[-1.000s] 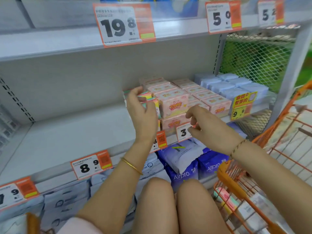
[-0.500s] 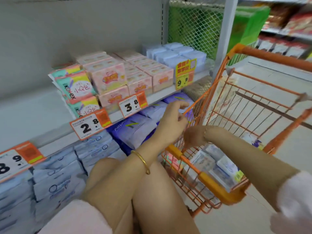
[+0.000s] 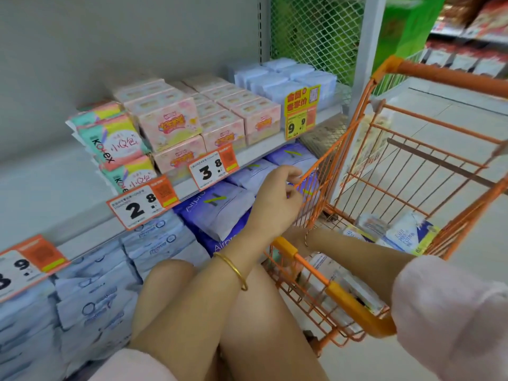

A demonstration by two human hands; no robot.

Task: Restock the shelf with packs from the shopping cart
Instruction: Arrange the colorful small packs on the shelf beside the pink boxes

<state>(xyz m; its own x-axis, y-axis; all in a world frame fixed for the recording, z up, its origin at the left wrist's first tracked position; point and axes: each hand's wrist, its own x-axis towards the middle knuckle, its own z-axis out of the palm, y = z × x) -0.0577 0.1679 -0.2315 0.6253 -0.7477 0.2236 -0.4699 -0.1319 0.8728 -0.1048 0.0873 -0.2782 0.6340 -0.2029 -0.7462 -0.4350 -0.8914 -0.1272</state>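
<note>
The person crouches in front of the shelf (image 3: 41, 193), bare knees (image 3: 192, 312) at the bottom of the view. The orange shopping cart (image 3: 343, 298) stands just beside them on the right.

The left hand (image 3: 275, 204), with a gold bangle (image 3: 233, 270) on its wrist, hangs at the cart's near upper corner. Its fingers (image 3: 291, 174) are loosely curled right at the top wire. It carries no pack, and whether it pinches the wire cannot be told.

The right hand (image 3: 295, 237) reaches down inside the cart. It is mostly hidden behind the left wrist and the wire wall, so its grip cannot be told. A pale pink sleeve (image 3: 453, 312) covers the upper arm.

The packs in the cart (image 3: 406, 235), white and pale blue, lie on its floor.

On the shelf, teal and pink Kotex packs (image 3: 115, 144) are stacked at the left end of the stocked row. Pink boxes (image 3: 170, 125) stand just beside them, with pale blue packs (image 3: 280, 78) further right, against the green mesh. The shelf board left of the Kotex packs is bare. Price tags (image 3: 143, 202) hang along the front edge. Purple packs (image 3: 220, 207) fill the level below, near the left hand.
</note>
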